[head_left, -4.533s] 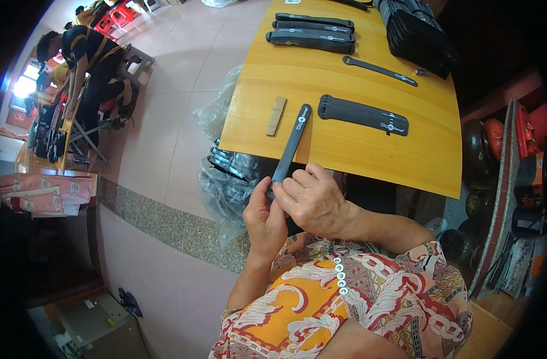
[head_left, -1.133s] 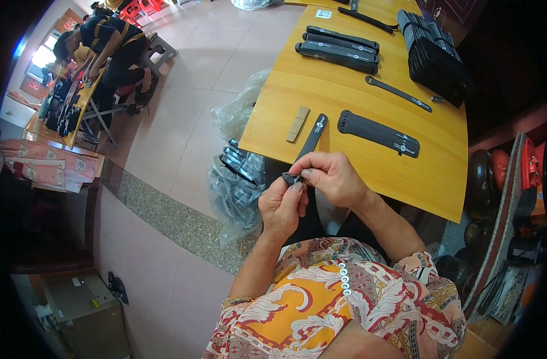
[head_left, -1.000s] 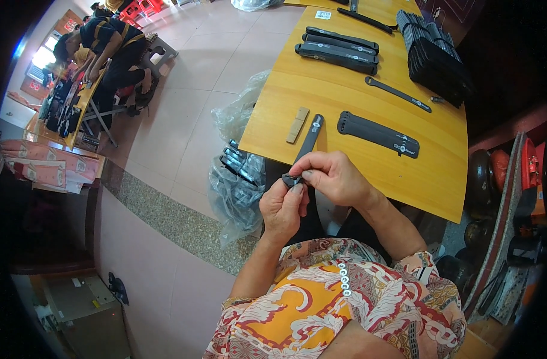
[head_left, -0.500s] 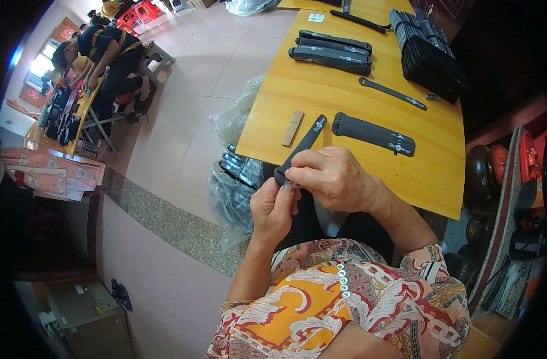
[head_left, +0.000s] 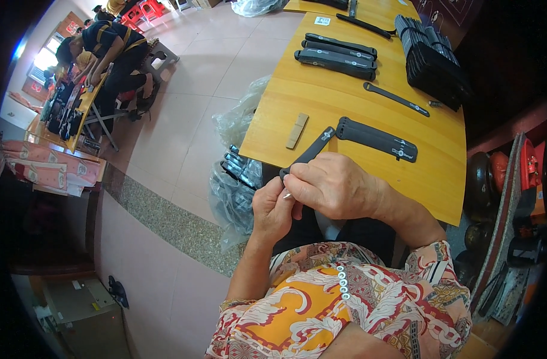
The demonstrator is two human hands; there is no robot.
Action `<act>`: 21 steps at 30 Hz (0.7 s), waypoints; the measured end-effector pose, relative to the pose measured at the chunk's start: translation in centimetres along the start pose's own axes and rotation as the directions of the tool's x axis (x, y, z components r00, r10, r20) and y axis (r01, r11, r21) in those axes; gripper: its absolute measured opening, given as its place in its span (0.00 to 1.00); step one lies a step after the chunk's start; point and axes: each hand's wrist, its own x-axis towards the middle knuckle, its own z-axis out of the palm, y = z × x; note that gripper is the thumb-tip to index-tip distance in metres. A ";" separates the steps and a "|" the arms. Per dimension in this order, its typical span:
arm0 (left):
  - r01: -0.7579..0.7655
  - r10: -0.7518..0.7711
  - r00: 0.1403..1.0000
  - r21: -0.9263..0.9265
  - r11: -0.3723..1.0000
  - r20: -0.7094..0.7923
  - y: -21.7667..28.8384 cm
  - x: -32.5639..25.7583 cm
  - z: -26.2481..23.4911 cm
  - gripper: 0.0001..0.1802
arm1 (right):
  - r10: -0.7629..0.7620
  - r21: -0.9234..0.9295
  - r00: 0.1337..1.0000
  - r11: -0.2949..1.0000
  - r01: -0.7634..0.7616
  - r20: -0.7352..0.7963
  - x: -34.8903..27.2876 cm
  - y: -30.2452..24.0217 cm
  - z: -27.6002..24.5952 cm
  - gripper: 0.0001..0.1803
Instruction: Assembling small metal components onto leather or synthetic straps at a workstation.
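Just past the near table edge, a black strap (head_left: 316,145) with a pale mark slants up from my hands, its far end over the tabletop. My left hand (head_left: 271,214) is closed round its near end, thumb on top. My right hand (head_left: 339,188) pinches the strap at that same end, fingers curled and partly hiding it. A small pale bit shows between the hands, too small to name. Close to the strap's far tip lies a neat stack of black straps (head_left: 375,139). Left of the strap is a small tan folded strip (head_left: 297,130).
On the yellow table (head_left: 273,140) lie a single strap (head_left: 396,99), a strap bundle (head_left: 336,57) and a large banded bundle (head_left: 432,63). A clear plastic bag (head_left: 231,203) sits on the floor left of the table. Another person (head_left: 108,48) works at a far-left table.
The view has shifted slightly, so the table sits a little lower and to the right. My right hand has closed in over the strap's near end, covering more of it.
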 end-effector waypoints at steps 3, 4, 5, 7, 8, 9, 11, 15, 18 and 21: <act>-0.015 0.015 1.000 -0.006 1.000 0.018 0.2 0.1 -0.1 0.11 | 0.000 0.079 0.999 0.997 -0.003 0.035 0.3 0.4 -0.5 0.07; -0.002 0.002 1.000 -0.008 1.000 0.030 0.7 0.2 0.1 0.10 | 0.031 0.148 0.999 0.988 -0.036 0.030 0.2 0.8 -0.7 0.07; 0.011 -0.011 0.999 -0.009 1.000 0.042 1.0 0.3 0.3 0.10 | 0.064 0.217 0.998 0.974 -0.068 0.027 0.2 0.9 -0.8 0.07; -0.007 0.007 0.999 0.000 1.000 0.043 0.8 0.5 0.2 0.09 | 0.109 0.229 0.993 0.966 -0.118 0.051 0.3 0.9 -1.1 0.07; -0.023 0.022 0.999 0.009 1.000 0.044 0.7 0.5 0.3 0.09 | 0.155 0.241 0.985 0.956 -0.169 0.076 0.3 0.8 -1.2 0.08; -0.023 0.022 0.999 0.009 1.000 0.048 0.6 0.5 0.4 0.09 | 0.158 0.239 0.985 0.956 -0.171 0.074 0.3 0.7 -1.2 0.08; 0.026 -0.032 0.998 -0.102 0.994 -0.056 0.3 0.3 0.7 0.09 | 0.221 0.117 0.965 0.972 -0.205 -0.143 0.0 0.2 -1.0 0.13; 0.054 -0.072 0.995 -0.226 0.973 -0.073 -0.5 0.0 0.7 0.09 | 0.327 0.033 0.929 0.945 -0.326 -0.174 -2.4 -1.6 -0.2 0.17; 0.036 -0.058 0.994 -0.223 0.974 -0.092 -0.8 0.0 1.1 0.09 | 0.357 0.001 0.920 0.932 -0.361 -0.163 -3.0 -2.4 1.1 0.15; 0.024 -0.047 0.995 -0.243 0.970 -0.087 -0.6 0.1 1.3 0.09 | 0.353 0.011 0.915 0.934 -0.358 -0.194 -3.3 -2.5 2.0 0.14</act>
